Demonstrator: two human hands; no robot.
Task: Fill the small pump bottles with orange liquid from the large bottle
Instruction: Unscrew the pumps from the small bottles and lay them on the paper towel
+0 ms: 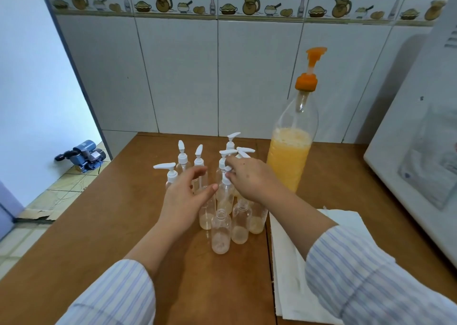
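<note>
Several small clear pump bottles stand clustered mid-table. Those at the back carry white pump tops; three open ones at the front hold a little pale orange liquid at the bottom. The large bottle with an orange pump stands behind and to the right, about half full of orange liquid. My right hand pinches the white pump head of a small bottle in the cluster's middle. My left hand hovers with fingers curved beside that bottle's left; contact is unclear.
The wooden table meets a tiled wall at the back. A white folded cloth lies at the right front. A white appliance fills the right edge. Left of the table, a blue water pump sits on the floor.
</note>
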